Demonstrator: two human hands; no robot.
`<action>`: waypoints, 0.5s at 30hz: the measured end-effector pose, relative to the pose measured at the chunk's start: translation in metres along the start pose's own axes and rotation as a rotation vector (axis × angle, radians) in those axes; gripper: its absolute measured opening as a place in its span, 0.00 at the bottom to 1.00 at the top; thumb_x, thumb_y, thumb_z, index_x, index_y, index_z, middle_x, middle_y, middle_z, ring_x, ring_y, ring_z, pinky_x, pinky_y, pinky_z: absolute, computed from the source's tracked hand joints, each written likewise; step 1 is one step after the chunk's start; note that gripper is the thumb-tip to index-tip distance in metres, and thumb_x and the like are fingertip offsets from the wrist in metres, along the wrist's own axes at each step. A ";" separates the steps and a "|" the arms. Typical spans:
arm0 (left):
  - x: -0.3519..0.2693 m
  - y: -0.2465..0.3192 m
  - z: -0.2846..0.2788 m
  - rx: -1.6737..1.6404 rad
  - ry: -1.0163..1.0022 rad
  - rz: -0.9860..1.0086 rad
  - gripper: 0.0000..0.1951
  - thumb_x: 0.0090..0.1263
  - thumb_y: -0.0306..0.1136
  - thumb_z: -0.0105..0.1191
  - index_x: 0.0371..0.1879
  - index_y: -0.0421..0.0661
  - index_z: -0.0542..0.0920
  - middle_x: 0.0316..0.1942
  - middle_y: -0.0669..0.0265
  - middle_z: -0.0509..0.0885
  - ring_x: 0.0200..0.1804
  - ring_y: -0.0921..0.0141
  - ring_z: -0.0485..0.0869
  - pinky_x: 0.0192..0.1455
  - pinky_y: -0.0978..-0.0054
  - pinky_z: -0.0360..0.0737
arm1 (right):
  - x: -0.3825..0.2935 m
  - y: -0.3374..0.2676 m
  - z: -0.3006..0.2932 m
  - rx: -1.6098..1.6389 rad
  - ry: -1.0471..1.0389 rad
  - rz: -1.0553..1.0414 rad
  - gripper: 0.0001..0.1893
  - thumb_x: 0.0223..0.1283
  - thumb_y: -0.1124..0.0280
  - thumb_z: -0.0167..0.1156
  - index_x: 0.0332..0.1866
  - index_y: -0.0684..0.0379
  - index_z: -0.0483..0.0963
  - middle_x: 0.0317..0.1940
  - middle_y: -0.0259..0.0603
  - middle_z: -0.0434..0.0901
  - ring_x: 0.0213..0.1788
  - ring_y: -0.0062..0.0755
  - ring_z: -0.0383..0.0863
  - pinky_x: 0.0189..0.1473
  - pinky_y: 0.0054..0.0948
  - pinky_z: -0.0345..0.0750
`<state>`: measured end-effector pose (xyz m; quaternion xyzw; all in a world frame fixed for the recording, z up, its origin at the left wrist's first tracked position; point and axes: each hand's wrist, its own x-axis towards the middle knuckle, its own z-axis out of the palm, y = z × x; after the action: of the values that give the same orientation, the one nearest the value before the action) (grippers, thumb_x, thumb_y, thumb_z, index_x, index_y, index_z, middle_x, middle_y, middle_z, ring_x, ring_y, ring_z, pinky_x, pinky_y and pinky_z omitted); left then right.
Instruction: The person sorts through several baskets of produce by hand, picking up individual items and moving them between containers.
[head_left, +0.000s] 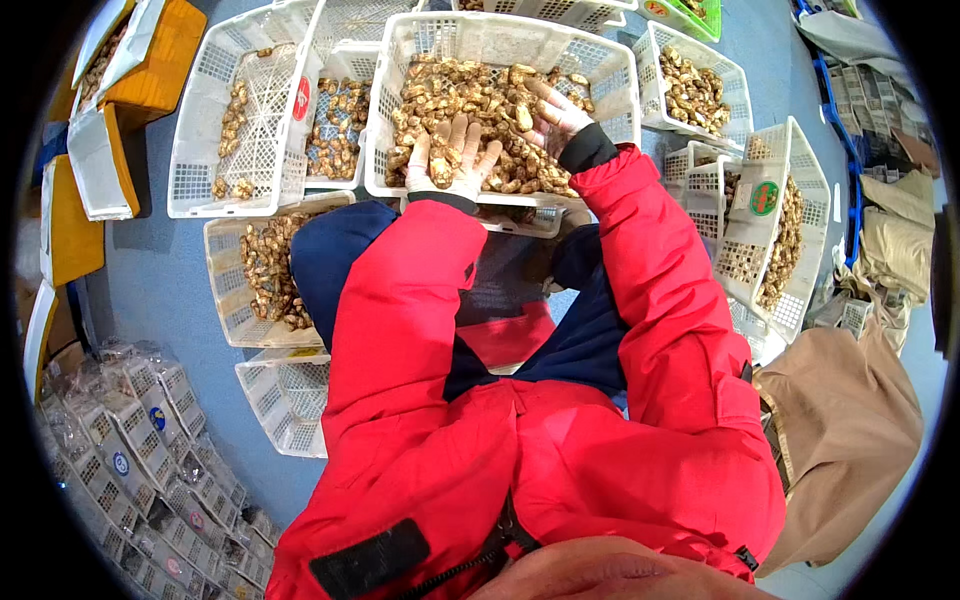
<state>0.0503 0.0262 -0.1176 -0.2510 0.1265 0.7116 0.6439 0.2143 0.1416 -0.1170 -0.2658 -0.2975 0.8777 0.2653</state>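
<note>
Before me stands a large white plastic crate (630, 90) with many brown-and-white mushrooms (465, 94), which look like matsutake. Both hands reach into it and wear pale, thin gloves with soiled fingertips. My left hand (457, 161) is near the crate's front wall, its fingers spread, with a mushroom (442, 171) lying on it. To the right, my right hand (562, 120) is above the pile, thumb and fingers apart. A larger mushroom (523, 116) is just left of its fingertips; whether they touch it is hard to tell.
A white crate (281, 142) with few mushrooms tilts at left, against a smaller crate (349, 180). Another crate (225, 300) is by my left knee. Mushroom crates (739, 131) stand at right, one tipped (806, 247). Foam boxes (105, 169) line the far left; brown cloth (840, 442) lies right.
</note>
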 end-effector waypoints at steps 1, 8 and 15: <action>0.000 -0.003 0.002 -0.005 -0.025 -0.013 0.14 0.60 0.43 0.39 0.32 0.46 0.72 0.42 0.58 0.74 0.48 0.59 0.71 0.51 0.43 0.60 | -0.002 0.000 -0.003 -0.024 -0.053 -0.007 0.30 0.49 0.74 0.54 0.59 0.56 0.53 0.42 0.33 0.70 0.37 0.25 0.72 0.40 0.24 0.72; -0.008 -0.011 0.012 0.007 -0.127 -0.004 0.14 0.61 0.45 0.34 0.32 0.50 0.71 0.41 0.62 0.72 0.56 0.62 0.61 0.54 0.38 0.50 | 0.000 0.015 0.020 -0.220 0.187 -0.145 0.27 0.48 0.75 0.56 0.56 0.61 0.58 0.33 0.37 0.75 0.29 0.21 0.73 0.31 0.17 0.71; 0.004 -0.005 -0.003 0.011 -0.044 0.075 0.14 0.60 0.44 0.39 0.37 0.51 0.73 0.43 0.63 0.75 0.49 0.62 0.70 0.47 0.49 0.63 | -0.011 0.051 0.067 -0.627 0.303 -0.165 0.22 0.45 0.71 0.57 0.49 0.65 0.64 0.29 0.40 0.75 0.28 0.21 0.73 0.30 0.18 0.71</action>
<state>0.0559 0.0290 -0.1219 -0.2268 0.1255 0.7398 0.6209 0.1646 0.0745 -0.1012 -0.4366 -0.5300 0.6701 0.2819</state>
